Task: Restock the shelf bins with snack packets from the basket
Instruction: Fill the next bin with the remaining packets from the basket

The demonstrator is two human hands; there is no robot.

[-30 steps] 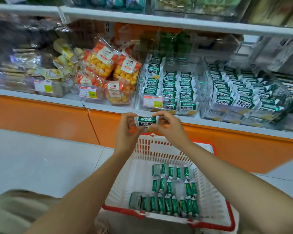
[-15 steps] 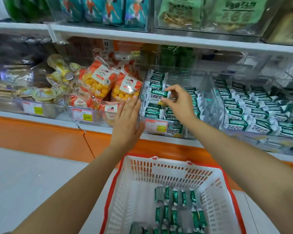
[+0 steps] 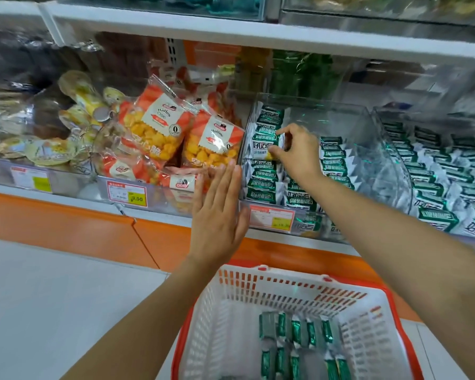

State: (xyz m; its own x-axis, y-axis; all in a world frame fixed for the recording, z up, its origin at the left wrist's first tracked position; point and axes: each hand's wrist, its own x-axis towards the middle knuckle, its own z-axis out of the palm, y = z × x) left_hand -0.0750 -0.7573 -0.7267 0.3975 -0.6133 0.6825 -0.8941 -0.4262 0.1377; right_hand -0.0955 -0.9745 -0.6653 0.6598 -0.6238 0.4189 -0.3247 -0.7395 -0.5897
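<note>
Head view, placing step.

1. The right hand (image 3: 296, 152) reaches into the clear bin (image 3: 368, 144) on the shelf and pinches one green-and-white snack packet (image 3: 266, 145) between thumb and curled fingers. The packet sits over the bin's left column, touching the packets stacked there.
2. The left hand (image 3: 220, 215) is flat, fingers straight and together, holding nothing. Its fingertips lie at the bin's outer left corner, in front of the orange snack bags (image 3: 159, 127). Contact with the bin wall cannot be confirmed.
3. The basket (image 3: 258, 281) stands below the shelf edge. More green packets (image 3: 296, 333) lie in rows on its floor, so the task is judged well short of complete.

Recommended procedure:
- Lay the packet label-up, in line with its column and overlapping the packet below, as in the neighbouring columns.
- Loosen the pinch only once the packet rests on the stack.
- Brace the bin wall with the flat left hand if the bin tends to slide.
- Draw the right hand upward and clear, to avoid dragging the middle column.
</note>
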